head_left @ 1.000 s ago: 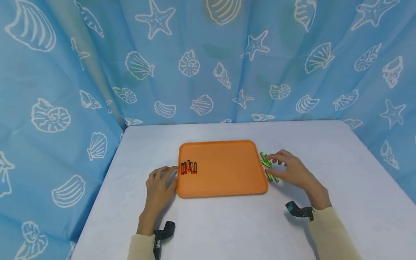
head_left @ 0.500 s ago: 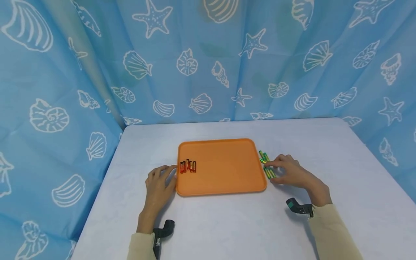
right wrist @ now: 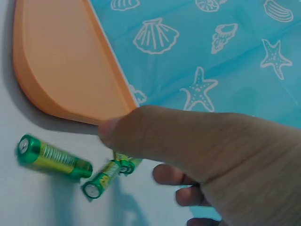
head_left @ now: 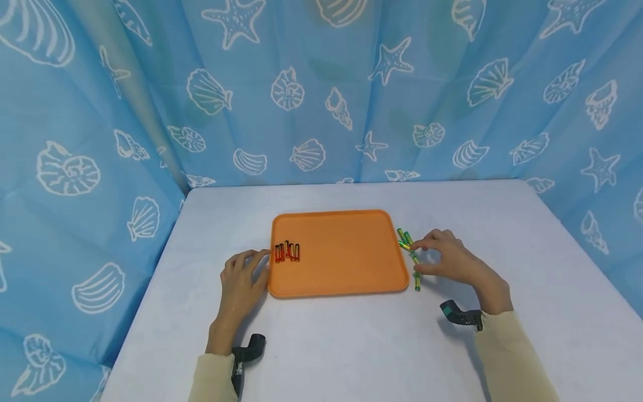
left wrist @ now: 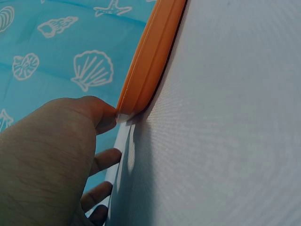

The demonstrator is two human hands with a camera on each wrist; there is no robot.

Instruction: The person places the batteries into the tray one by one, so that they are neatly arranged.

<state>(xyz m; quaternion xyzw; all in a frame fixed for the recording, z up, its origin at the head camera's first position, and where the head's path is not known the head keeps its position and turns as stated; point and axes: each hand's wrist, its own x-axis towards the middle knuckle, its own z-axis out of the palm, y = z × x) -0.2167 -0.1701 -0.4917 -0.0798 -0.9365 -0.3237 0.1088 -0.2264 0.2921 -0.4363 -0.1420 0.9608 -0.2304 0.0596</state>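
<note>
An orange tray (head_left: 341,257) lies on the white table, with several red-and-black batteries (head_left: 287,251) side by side near its left edge. My left hand (head_left: 241,288) rests against that edge; in the left wrist view the thumb (left wrist: 106,113) touches the tray's outer wall (left wrist: 146,70). At the tray's right edge lie several green batteries (head_left: 404,245), some crossing. My right hand (head_left: 449,259) is over them, thumb and index finger apart, one battery (head_left: 414,258) between their tips. In the right wrist view the thumb (right wrist: 136,129) partly hides the batteries (right wrist: 101,181).
Black wrist cameras (head_left: 249,347) sit on both forearms at the sleeves. A blue curtain (head_left: 311,89) with shells and starfish stands behind and beside the table (head_left: 351,346).
One green battery has shifted toward the table's front, away from the one beside it. The right thumb and fingertips moved a little among the batteries. The left hand stays at the tray edge.
</note>
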